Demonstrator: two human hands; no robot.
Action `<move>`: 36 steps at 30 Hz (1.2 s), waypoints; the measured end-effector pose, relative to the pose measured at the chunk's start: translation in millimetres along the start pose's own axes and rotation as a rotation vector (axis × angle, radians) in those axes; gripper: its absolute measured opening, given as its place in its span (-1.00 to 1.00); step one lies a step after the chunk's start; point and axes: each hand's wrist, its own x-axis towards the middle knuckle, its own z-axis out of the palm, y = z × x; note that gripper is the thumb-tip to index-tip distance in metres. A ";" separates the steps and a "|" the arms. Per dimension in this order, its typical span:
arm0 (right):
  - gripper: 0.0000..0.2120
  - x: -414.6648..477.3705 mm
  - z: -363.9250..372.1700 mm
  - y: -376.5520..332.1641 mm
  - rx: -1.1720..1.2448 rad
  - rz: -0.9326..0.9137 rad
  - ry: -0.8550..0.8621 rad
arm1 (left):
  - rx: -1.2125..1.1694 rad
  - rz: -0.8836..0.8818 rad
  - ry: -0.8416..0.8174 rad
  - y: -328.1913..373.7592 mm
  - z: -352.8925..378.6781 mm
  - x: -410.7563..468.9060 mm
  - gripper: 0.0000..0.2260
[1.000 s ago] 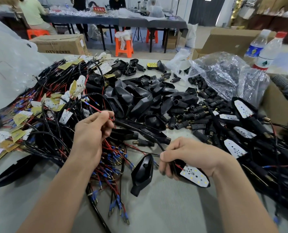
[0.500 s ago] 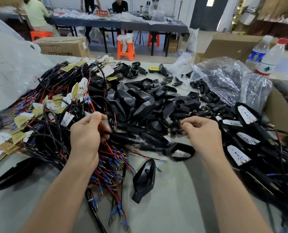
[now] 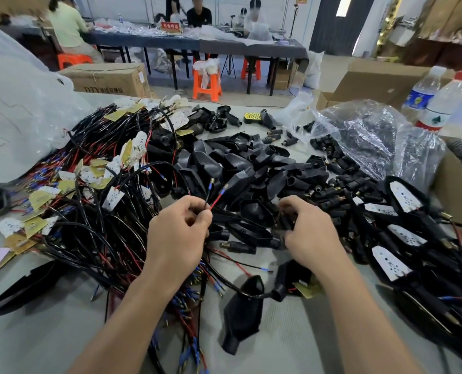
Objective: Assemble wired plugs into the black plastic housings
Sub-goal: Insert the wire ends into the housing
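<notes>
Grey table (image 3: 49,333) heaped with housings (image 3: 232,168), left hand (image 3: 176,236) pinching wires (image 3: 216,201), right hand (image 3: 313,233) gripping plug (image 3: 286,224), workshop behind

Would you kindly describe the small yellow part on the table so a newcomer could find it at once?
Start at the heap of black housings in the middle of the table. Past its far edge, toward the orange stool, lies the yellow part. It alone there is bright yellow and dotted with holes, among black pieces.

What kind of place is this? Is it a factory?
Probably a small assembly workshop. A heap of black plastic housings and a tangle of red and black wires cover the grey table, and other people work at a long dark table behind.
</notes>
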 end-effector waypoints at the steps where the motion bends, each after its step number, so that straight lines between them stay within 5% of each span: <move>1: -0.38 -3.0 -1.1 -1.1 0.020 -0.003 -0.015 | 0.031 0.021 0.028 3.2 -0.3 -1.8 -0.80; 4: -0.34 -4.6 -2.7 -4.9 -0.037 -0.004 -0.028 | 0.008 0.054 0.092 7.8 -1.1 -4.6 -0.80; 10: -0.59 -8.7 -9.2 -5.1 -0.111 -0.015 0.003 | -0.052 0.105 0.151 5.0 0.8 -9.7 -0.68; 12: -0.68 -12.0 -12.7 -6.4 0.099 -0.023 0.165 | -0.012 0.185 0.156 4.0 0.9 -9.8 -0.65; 14: -0.74 -14.9 -16.5 -11.0 0.559 0.044 0.237 | 0.084 0.327 0.160 2.7 2.7 -10.8 -0.71; 16: -0.81 -18.7 -17.7 -18.8 1.035 0.104 0.168 | 0.173 0.463 0.161 1.0 7.0 -12.9 -0.79; 19: -0.88 -21.4 -13.4 -29.2 1.309 0.138 -0.014 | 0.199 0.500 0.126 -0.5 12.5 -15.5 -0.80; 36: -0.80 -18.1 -2.1 -27.8 1.388 0.173 -0.089 | 0.111 0.469 0.079 2.3 12.0 -18.0 -0.77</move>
